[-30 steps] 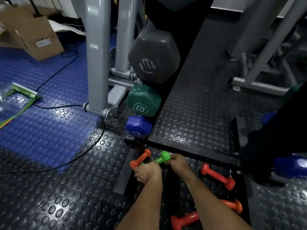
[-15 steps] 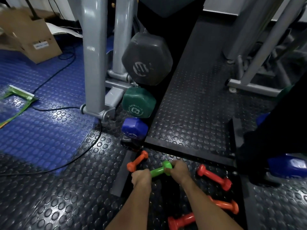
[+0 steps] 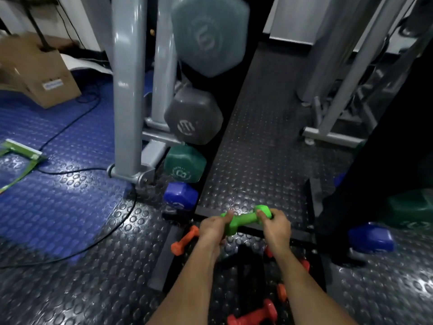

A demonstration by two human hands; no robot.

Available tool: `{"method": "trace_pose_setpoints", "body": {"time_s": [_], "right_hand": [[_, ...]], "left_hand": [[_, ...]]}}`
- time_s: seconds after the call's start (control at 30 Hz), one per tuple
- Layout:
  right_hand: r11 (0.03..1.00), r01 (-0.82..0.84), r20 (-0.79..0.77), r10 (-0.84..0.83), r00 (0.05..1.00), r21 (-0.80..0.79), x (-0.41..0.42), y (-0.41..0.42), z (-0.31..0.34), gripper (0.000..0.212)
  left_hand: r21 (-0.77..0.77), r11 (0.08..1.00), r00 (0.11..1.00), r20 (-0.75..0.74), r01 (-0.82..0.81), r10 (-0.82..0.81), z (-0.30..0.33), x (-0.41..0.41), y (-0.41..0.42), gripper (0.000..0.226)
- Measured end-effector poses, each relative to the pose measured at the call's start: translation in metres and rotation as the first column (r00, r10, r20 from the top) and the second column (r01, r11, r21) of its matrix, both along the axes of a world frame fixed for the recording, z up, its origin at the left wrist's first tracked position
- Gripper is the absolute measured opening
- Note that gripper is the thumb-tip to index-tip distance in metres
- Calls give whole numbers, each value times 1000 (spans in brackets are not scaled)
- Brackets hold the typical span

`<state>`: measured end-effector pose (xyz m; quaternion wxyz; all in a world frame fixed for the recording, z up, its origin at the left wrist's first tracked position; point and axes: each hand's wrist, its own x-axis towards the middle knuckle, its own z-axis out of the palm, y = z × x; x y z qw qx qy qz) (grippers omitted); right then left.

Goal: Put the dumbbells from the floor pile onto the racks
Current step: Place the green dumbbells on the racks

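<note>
A small green dumbbell (image 3: 243, 219) hangs level above the floor, held at both ends. My left hand (image 3: 212, 228) wraps its near-left end and my right hand (image 3: 274, 227) grips its right head. Below my forearms lie orange and red dumbbells: one orange dumbbell (image 3: 185, 239) to the left, a red dumbbell (image 3: 254, 314) near the bottom edge, others partly hidden by my arms. The grey rack (image 3: 126, 90) stands ahead on the left, carrying a large grey dumbbell (image 3: 193, 116), a green dumbbell (image 3: 184, 164) and a blue dumbbell (image 3: 180, 195) in a column.
A black cable (image 3: 77, 171) snakes over the blue studded floor mat at left, near a cardboard box (image 3: 39, 71). A second grey frame (image 3: 335, 134) stands at the right. A person's dark leg (image 3: 365, 160) and a blue dumbbell (image 3: 370, 238) sit at the right edge.
Both hands have lifted the green dumbbell off the floor pile and carried it up and to the right. The view has tilted up, showing more of the rack.
</note>
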<state>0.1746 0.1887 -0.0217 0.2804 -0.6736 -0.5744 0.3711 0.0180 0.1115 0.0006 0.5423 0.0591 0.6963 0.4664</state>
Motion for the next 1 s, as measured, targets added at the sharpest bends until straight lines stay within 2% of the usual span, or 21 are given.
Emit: {"method": "trace_pose_setpoints", "body": {"time_s": [0.1, 0.17, 0.27, 0.37, 0.43, 0.5, 0.57, 0.67, 0.77, 1.0], "right_hand": [[996, 41, -100, -34, 994, 76, 4, 9, 46, 28], [991, 25, -129, -8, 992, 130, 7, 18, 77, 27], [971, -5, -181, 49, 982, 238, 12, 28, 128, 22], [949, -46, -257, 131, 957, 311, 13, 31, 177, 6], [928, -67, -272, 176, 946, 366, 13, 36, 210, 8], [904, -92, -255, 214, 943, 417, 13, 41, 244, 9], [887, -94, -267, 235, 935, 452, 16, 43, 276, 23], [875, -129, -286, 288, 914, 467, 21, 40, 323, 19], [837, -199, -238, 359, 902, 509, 24, 30, 369, 14], [741, -179, -212, 400, 891, 648, 24, 9, 476, 20]], "left_hand": [[215, 965, 986, 32, 152, -162, 47, -9, -2, 24], [330, 917, 968, 32, 223, -247, 72, -16, -5, 31], [452, 841, 950, -48, 296, -309, 110, -20, -6, 39], [554, 768, 939, -74, 320, -337, 152, -17, -6, 51], [630, 704, 920, -45, 328, -388, 187, -13, -8, 57], [702, 635, 899, -17, 322, -437, 218, -11, -9, 74], [743, 573, 884, -51, 345, -465, 249, -9, -12, 90], [771, 492, 878, -175, 404, -446, 285, -6, -20, 94], [800, 426, 884, -261, 423, -387, 319, -2, -31, 87], [889, 331, 945, -270, 318, -184, 411, 17, -56, 80]]}}
